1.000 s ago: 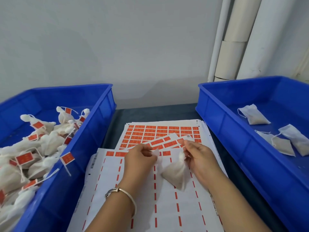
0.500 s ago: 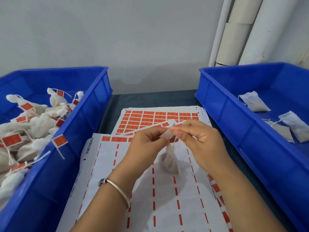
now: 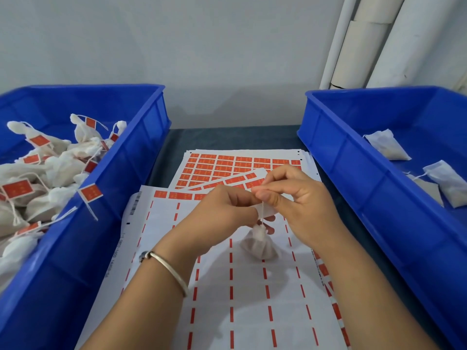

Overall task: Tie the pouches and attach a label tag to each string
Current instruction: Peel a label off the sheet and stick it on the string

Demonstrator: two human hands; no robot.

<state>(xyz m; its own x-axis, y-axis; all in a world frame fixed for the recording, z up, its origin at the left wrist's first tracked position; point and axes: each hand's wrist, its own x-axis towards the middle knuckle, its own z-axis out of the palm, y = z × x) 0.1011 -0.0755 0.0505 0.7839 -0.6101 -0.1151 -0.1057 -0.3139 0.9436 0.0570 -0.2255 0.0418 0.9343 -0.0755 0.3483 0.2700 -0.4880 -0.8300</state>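
A small white pouch (image 3: 260,245) hangs by its string (image 3: 263,213) just over a used label sheet (image 3: 227,299). My left hand (image 3: 227,210) and my right hand (image 3: 295,198) meet above it, both pinching the top of the string, where a bit of white paper shows between the fingers. Behind the hands lies a sheet of orange label tags (image 3: 227,165). The left blue bin (image 3: 141,152) holds several tied pouches with orange tags (image 3: 63,168). Three untied pouches (image 3: 386,147) lie in the right blue bin (image 3: 341,157).
The sheets lie on a dark table (image 3: 227,137) between the two bins. A white wall stands behind, and white pipes (image 3: 366,46) rise at the back right. A metal bangle (image 3: 169,269) circles my left wrist.
The hands came together and lifted the pouch by its string; it went from lying slack between them to hanging, cinched, below the fingers.
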